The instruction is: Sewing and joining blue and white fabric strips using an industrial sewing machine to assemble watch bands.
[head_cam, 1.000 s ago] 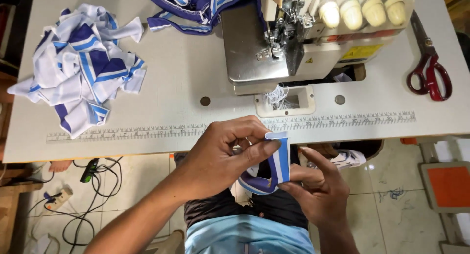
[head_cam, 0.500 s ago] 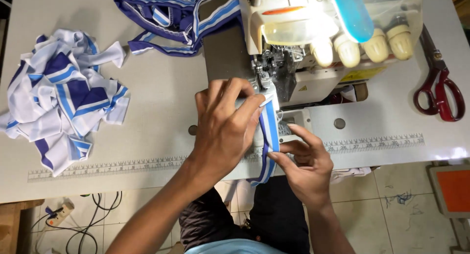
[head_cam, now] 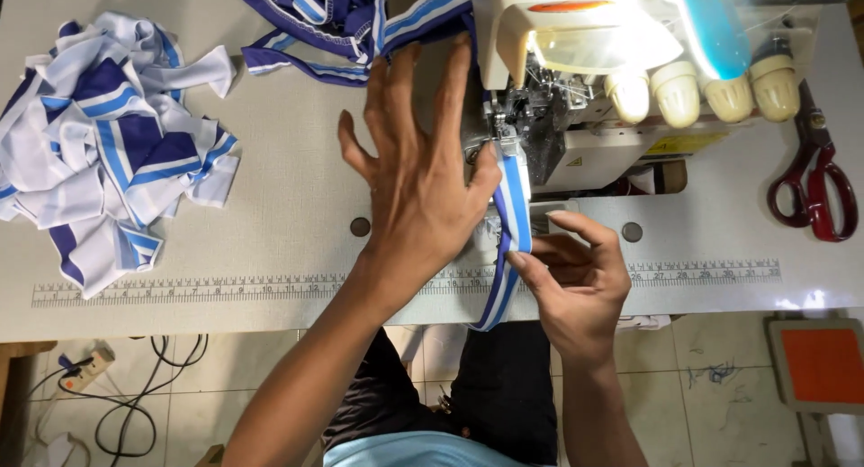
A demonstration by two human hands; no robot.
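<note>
right hand (head_cam: 576, 282): curled at the near bench edge; striped band (head_cam: 513, 233) pinched between thumb and fingertips.
left hand (head_cam: 418, 175): spread open and flat, palm down on the bench (head_cam: 288, 224); thumb tip pressed on the band just in front of the presser foot. Nothing gripped.
striped band: blue and white, run from the foot of the sewing machine (head_cam: 576, 89) back over the bench edge, tail hanging below.
ruler (head_cam: 198, 289): printed along the near bench edge.
fabric pile (head_cam: 108, 152): blue and white pieces heaped far left, well apart from both hands.
sewn strips (head_cam: 351, 17): bunched behind the left hand, beside the machine.
scissors (head_cam: 810, 184): red handles, laid far right.
</note>
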